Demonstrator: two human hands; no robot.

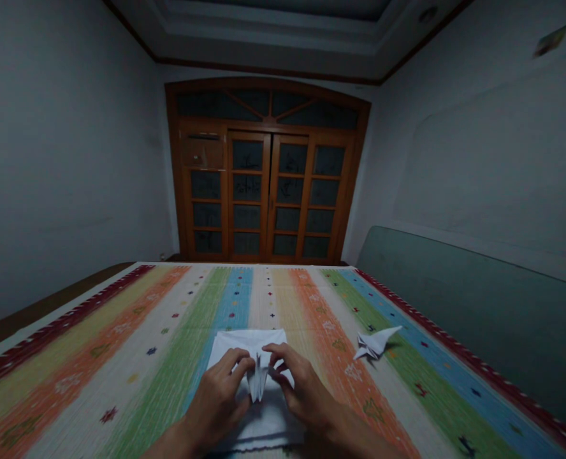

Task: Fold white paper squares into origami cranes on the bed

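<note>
1. The left hand (pixel 220 398) sits at 6 o'clock in the view. Its thumb and forefinger are narrowed to a pinch on the left edge of a small white fold (pixel 258 384).
2. The right hand (pixel 304 389) lies at 3 o'clock of the fold. Its fingertips (pixel 271 352) are closed on the fold's upper right edge, and the other fingers curl loosely.
3. The fold is narrow and sits between the two hands, touching both. Dim light hides its creases.
4. White sheets (pixel 245 341) lie flat under the fold. They show at 12 o'clock of the hands and again under the wrists at 6 o'clock.
5. A paper crane (pixel 373 344) rests at 2 o'clock of the right hand, well apart from it, with one wing pointing towards 2 o'clock.
6. Sheets and crane lie on a striped mat (pixel 120 357) with red borders.
7. A wooden door (pixel 264 191) with dark panes stands far off at 12 o'clock.
8. A green panel (pixel 455 306) runs along the mat's right edge at 3 o'clock.
</note>
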